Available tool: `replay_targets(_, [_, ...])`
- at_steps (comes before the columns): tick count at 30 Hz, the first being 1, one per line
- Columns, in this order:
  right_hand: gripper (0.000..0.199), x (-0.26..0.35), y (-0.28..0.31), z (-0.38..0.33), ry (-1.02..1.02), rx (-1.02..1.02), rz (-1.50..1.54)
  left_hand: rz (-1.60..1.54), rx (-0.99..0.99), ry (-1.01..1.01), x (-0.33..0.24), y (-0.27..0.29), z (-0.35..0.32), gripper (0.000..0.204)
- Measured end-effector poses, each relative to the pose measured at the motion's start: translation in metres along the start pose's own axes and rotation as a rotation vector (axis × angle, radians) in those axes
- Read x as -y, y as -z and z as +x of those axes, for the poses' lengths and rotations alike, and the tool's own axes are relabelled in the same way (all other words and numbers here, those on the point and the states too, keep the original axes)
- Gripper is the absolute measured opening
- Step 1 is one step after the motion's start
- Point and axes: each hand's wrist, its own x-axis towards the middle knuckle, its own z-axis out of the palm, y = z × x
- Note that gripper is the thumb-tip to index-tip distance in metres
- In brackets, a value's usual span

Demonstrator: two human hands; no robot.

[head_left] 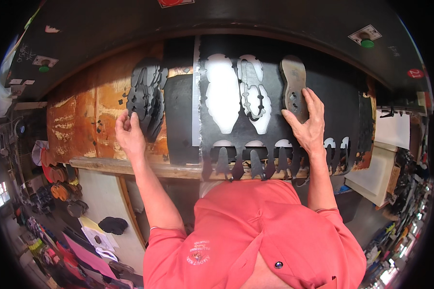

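A sole-shaped metal cutting die (294, 77) stands on a black sheet (340, 96). My right hand (311, 123) spans its near end, thumb on the left side and fingers along the right edge. Two large sole-shaped openings in the sheet show white underneath; a loose black cut-out strap piece (251, 96) lies over the right opening. To the left, several black cut shoe pieces (147, 91) lie in an overlapping pile. My left hand (130, 135) is at the near edge of that pile, thumb and fingers apart; whether it touches the pieces is hard to tell.
Green push buttons (367, 43) sit on the dark machine beam (202, 21) across the far side. A wooden strip (130, 166) edges the worn work board, and the sheet's cut-up near end hangs over it. Shoe soles (58, 176) lie at the left, a pale box (373, 176) at the right.
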Motion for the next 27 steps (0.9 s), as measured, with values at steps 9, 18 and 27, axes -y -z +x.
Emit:
replay_targets(9, [0.078, 0.002, -0.019, 0.0, 0.0, -0.11, -0.033, 0.115, 0.363, 0.163, -0.031, 0.009, 0.02, 0.07])
replay_targets(18, [0.078, 0.0, -0.022, -0.002, -0.016, -0.131, -0.015, 0.147, 0.236, -0.014, -0.043, -0.01, -0.006, 0.061])
replay_targets(27, [0.079, 0.0, -0.021, -0.002, -0.025, -0.133, -0.011, -0.216, 0.138, 0.038, -0.025, 0.005, 0.0, 0.078])
